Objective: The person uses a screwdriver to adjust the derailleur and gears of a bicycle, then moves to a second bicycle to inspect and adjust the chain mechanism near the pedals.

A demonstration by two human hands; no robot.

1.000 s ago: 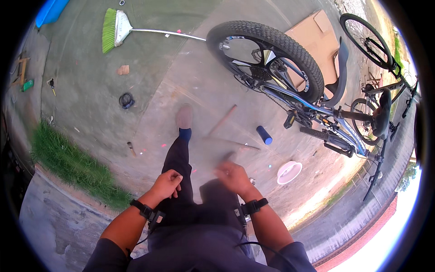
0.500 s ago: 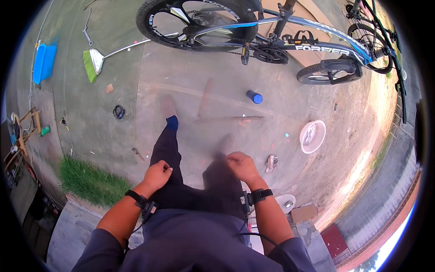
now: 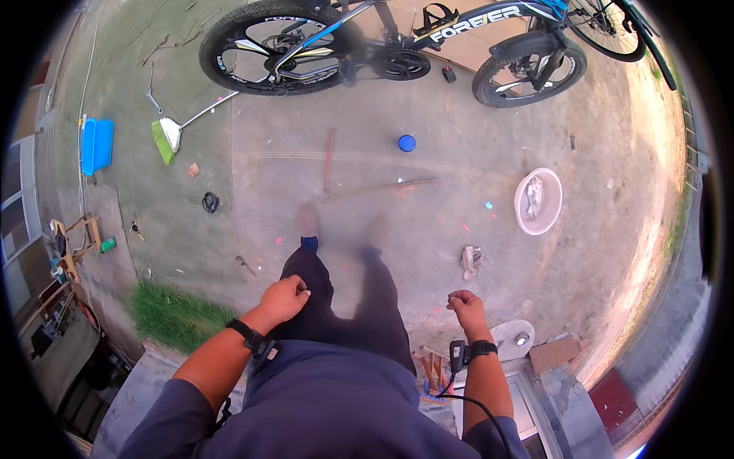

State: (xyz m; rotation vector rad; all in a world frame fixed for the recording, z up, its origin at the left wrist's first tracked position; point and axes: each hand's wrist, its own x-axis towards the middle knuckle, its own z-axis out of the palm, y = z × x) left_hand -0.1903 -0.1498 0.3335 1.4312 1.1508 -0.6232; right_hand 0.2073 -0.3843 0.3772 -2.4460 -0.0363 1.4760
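My left hand hangs over my left thigh, its fingers loosely curled in and nothing showing in them. Out to the right, over the ground, my right hand is bent with the fingers closed, and no object is visible in its grip. Nearest to the right hand lies a crumpled pale rag or glove. Beyond that stands a pink basin with a whitish crumpled cloth in it. Ahead of my feet is a container with a blue lid. Both wrists wear black straps with small devices.
A bicycle stands across the far side. To the left are a broom, a blue tub, a wrench, a black coiled ring and grass. A reddish bar and a thin rod lie ahead.
My right hand has swung outward to the right, away from my thigh. My feet and the view have shifted, and the bicycle now sits further up. The left hand stays curled.
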